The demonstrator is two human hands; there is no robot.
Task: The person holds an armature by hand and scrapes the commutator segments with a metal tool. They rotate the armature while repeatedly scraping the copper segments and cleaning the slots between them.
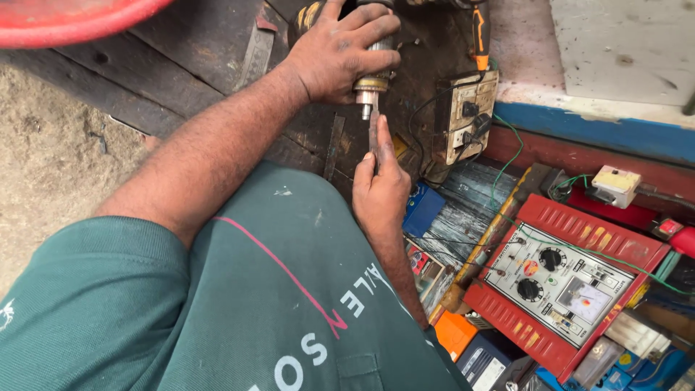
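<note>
Metal shaft (pixel 366 101) pokes down out of a cylindrical part, the motor-like piece (pixel 376 54), that sits at the top of the head view on a dark wooden bench (pixel 188 65). The left hand (pixel 340 51) is wrapped over that piece from above, fingers curled round its body so the shaft tip shows just below the palm edge. Right under the shaft, a thin flat metal strip (pixel 374 134) points up toward it, its upper end just beside or touching the tip; which, I cannot tell. The right hand (pixel 380 188) pinches this strip between thumb and forefinger, fingers stretched along it, the rest of the hand resting below against a green shirt (pixel 275 289). To the right of the hands stands a worn switchboard (pixel 467 112) with sockets and a dark cable, and an orange-handled tool (pixel 478 36) lies above it. Further right and lower, a red metal box with dials and a meter (pixel 557 279) rests tilted among small boxes and green wire (pixel 507 156). A red curved rim (pixel 65 18) shows at the upper left corner.
</note>
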